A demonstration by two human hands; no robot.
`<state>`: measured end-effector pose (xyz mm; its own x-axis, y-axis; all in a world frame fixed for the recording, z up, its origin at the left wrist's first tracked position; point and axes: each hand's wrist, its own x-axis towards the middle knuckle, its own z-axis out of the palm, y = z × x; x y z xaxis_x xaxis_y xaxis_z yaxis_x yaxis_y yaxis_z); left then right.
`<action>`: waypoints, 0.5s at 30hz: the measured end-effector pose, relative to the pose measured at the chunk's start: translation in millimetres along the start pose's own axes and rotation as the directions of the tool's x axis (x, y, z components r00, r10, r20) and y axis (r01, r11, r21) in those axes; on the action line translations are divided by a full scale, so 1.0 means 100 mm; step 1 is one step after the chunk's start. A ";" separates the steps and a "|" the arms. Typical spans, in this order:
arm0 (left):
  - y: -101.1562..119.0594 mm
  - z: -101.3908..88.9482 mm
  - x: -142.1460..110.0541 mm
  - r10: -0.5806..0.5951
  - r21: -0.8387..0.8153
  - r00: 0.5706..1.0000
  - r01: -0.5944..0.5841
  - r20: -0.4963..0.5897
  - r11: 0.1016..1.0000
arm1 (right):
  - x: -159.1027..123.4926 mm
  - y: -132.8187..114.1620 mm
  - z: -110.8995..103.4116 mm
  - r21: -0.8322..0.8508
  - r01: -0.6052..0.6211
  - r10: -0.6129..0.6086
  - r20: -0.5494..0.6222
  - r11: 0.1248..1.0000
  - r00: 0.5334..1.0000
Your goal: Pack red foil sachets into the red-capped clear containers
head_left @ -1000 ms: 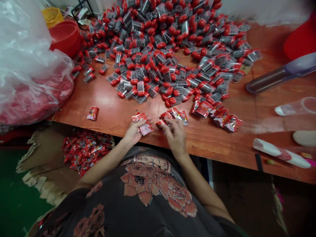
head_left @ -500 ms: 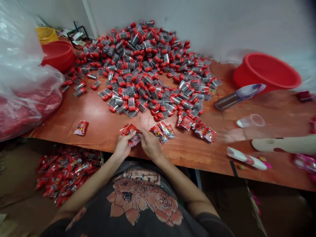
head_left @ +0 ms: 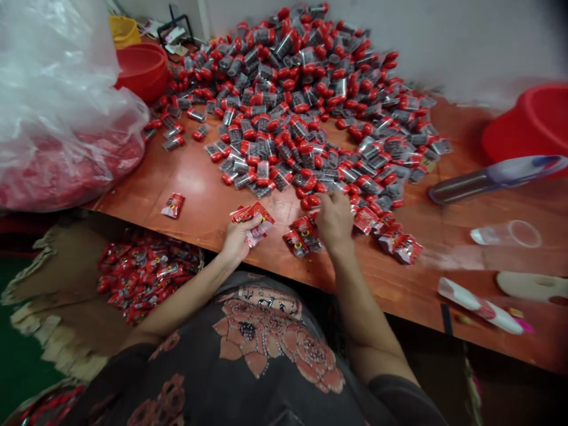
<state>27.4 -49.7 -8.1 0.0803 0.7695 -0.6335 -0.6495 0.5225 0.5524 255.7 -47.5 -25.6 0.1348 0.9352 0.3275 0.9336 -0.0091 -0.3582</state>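
Note:
My left hand (head_left: pixel 238 239) is closed around a few flat red printed packets (head_left: pixel 255 218), fanned out above the table's front edge. My right hand (head_left: pixel 335 223) reaches to the near edge of a heap of small clear bottles with red caps (head_left: pixel 266 133). Its fingers are curled down, and whatever is in them is hidden. Close beside that hand lie several filled red packets (head_left: pixel 302 235) with shiny wrapping. More filled packets (head_left: pixel 390 234) rest to its right. One red packet (head_left: pixel 173 205) lies alone at the left.
A big clear bag of red pieces (head_left: pixel 75 160) stands at left, near a red basin (head_left: pixel 142 68). Below the table edge is a cardboard box (head_left: pixel 75 254) with many red packets. At right are another red basin (head_left: pixel 528 127), a dark-filled tube (head_left: pixel 461 184) and a clear cup (head_left: pixel 510 235).
My right hand has left the packets by my left hand and moved right to the heap. My left hand still holds the packets. The view has shifted left and down.

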 end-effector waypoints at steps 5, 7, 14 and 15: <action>0.05 -0.01 -0.01 -0.091 0.031 0.996 0.091 0.003 0.995 | 0.17 0.37 0.13 -0.132 0.047 -0.040 0.056 0.990 0.998; 0.05 -0.02 0.00 -0.089 0.027 0.996 0.089 0.018 0.996 | 0.19 0.38 0.15 -0.123 0.082 -0.075 0.055 0.989 0.996; 0.08 -0.02 0.02 -0.067 -0.016 0.998 0.067 -0.008 0.998 | 0.03 0.01 -0.04 0.267 0.033 -0.016 -0.064 0.963 0.998; 0.08 -0.01 0.02 -0.056 -0.027 0.998 0.056 -0.017 0.998 | -0.05 -0.10 -0.08 0.390 -0.015 0.042 -0.061 0.921 0.997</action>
<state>21.5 -44.1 -5.3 0.1036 0.7323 -0.6730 -0.6645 0.5545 0.5011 247.8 -55.1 -17.1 0.1942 0.9106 0.3649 0.7284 0.1153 -0.6753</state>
